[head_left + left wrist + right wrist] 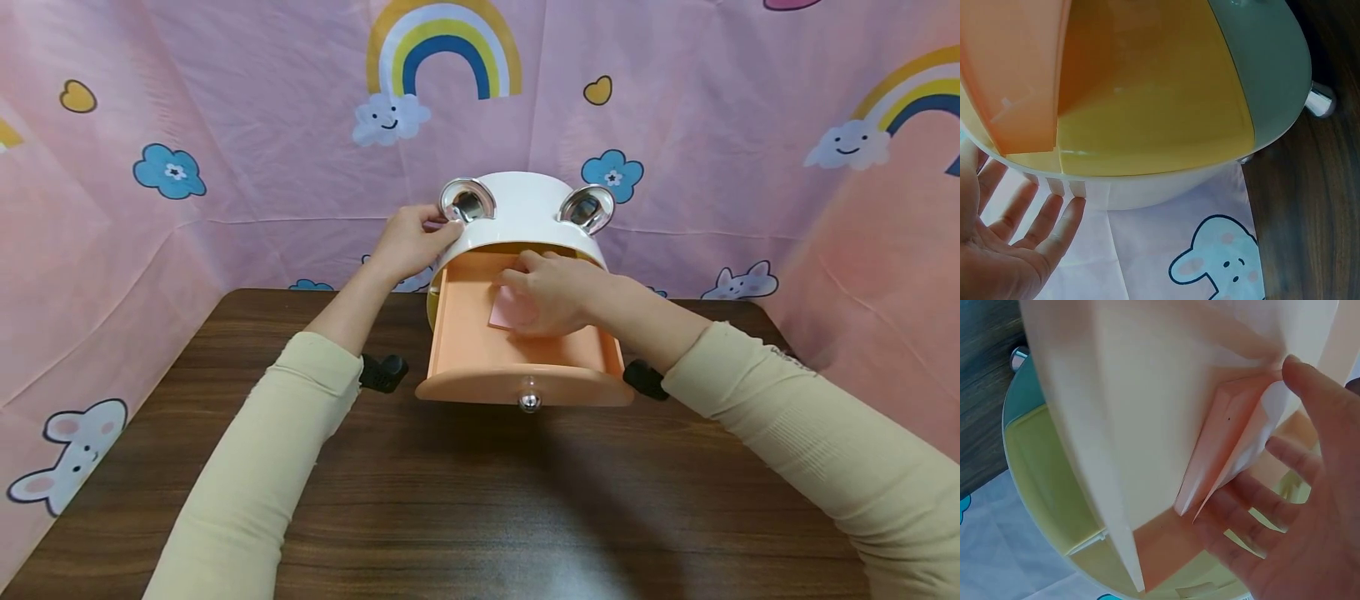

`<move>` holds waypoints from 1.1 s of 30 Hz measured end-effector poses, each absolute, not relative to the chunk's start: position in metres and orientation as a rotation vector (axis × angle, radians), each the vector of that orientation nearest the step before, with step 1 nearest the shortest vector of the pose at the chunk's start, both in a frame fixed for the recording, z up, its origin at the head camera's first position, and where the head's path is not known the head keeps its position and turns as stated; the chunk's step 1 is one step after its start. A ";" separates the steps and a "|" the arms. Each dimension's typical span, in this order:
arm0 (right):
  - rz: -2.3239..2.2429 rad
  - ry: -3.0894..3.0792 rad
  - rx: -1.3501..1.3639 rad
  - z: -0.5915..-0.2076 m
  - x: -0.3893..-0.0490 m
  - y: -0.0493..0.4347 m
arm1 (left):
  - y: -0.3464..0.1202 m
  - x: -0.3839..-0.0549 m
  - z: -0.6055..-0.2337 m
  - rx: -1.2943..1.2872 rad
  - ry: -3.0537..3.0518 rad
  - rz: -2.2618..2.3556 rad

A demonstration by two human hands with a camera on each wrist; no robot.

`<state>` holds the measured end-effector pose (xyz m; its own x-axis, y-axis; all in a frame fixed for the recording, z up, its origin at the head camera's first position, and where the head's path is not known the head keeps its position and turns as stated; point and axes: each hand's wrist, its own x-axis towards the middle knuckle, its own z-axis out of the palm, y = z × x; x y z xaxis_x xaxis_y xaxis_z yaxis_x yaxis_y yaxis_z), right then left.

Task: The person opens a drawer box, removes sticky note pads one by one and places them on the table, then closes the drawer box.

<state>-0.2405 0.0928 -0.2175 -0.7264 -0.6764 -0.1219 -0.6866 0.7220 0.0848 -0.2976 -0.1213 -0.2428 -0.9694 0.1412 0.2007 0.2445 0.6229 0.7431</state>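
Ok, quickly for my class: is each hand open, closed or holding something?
Left hand: open, touching the white box.
Right hand: holding pink paper inside the drawer.

Head looks forward-down; close wrist views apparently share the drawer (480, 386).

At frame centre: two hands (412, 243), one white box (525, 204), two silver ears (467, 202), one pulled-out drawer (467, 385) with one knob (529, 403), one pink notepad (507, 310). Across the top: two yellow hearts (78, 97), two smiling clouds (390, 121).
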 end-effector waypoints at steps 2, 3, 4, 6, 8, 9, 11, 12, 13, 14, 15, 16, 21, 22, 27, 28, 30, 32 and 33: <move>0.200 2.840 -1.129 -0.219 -0.241 0.092 | -0.121 -0.298 -0.243 -0.321 -2.717 -1.267; 0.201 2.838 -1.126 -0.219 -0.241 0.092 | -0.121 -0.298 -0.243 -0.318 -2.717 -1.264; 0.201 2.836 -1.126 -0.220 -0.241 0.092 | -0.121 -0.298 -0.243 -0.315 -2.719 -1.259; 0.207 2.824 -1.109 -0.220 -0.240 0.092 | -0.121 -0.298 -0.243 -0.314 -2.721 -1.254; 0.214 2.817 -1.103 -0.221 -0.241 0.092 | -0.121 -0.299 -0.243 -0.311 -2.722 -1.254; 0.214 2.817 -1.108 -0.221 -0.241 0.092 | -0.120 -0.299 -0.243 -0.312 -2.721 -1.254; 0.219 2.818 -1.116 -0.222 -0.241 0.091 | -0.120 -0.299 -0.244 -0.313 -2.720 -1.255; 0.219 2.818 -1.119 -0.222 -0.241 0.091 | -0.120 -0.299 -0.244 -0.312 -2.720 -1.254; 0.218 2.820 -1.123 -0.223 -0.241 0.091 | -0.120 -0.299 -0.244 -0.311 -2.720 -1.254; 0.220 2.822 -1.123 -0.223 -0.241 0.091 | -0.120 -0.299 -0.244 -0.310 -2.719 -1.254; 0.219 2.822 -1.126 -0.223 -0.241 0.090 | -0.120 -0.299 -0.244 -0.309 -2.719 -1.256; 0.225 2.823 -1.120 -0.223 -0.240 0.090 | -0.120 -0.299 -0.244 -0.308 -2.718 -1.259; 0.252 2.826 -1.099 -0.221 -0.237 0.090 | -0.120 -0.296 -0.242 -0.306 -2.716 -1.293; 0.256 2.827 -1.088 -0.221 -0.237 0.090 | -0.120 -0.295 -0.242 -0.305 -2.716 -1.298; 0.240 2.829 -1.105 -0.219 -0.235 0.092 | -0.120 -0.294 -0.241 -0.297 -2.721 -1.302; 0.232 2.833 -1.123 -0.218 -0.235 0.092 | -0.120 -0.294 -0.241 -0.298 -2.719 -1.304; 0.210 2.838 -1.151 -0.216 -0.234 0.093 | -0.121 -0.295 -0.241 -0.300 -2.720 -1.306; 0.187 2.840 -1.161 -0.212 -0.233 0.093 | -0.121 -0.295 -0.241 -0.303 -2.717 -1.306; 0.173 2.838 -1.158 -0.210 -0.232 0.093 | -0.121 -0.295 -0.241 -0.303 -2.717 -1.303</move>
<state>-0.2325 0.0932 -0.2103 -0.7134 -0.6923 -0.1086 -0.7004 0.7096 0.0770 -0.2948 -0.1213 -0.2415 -0.9737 0.1306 0.1867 0.2273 0.6109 0.7584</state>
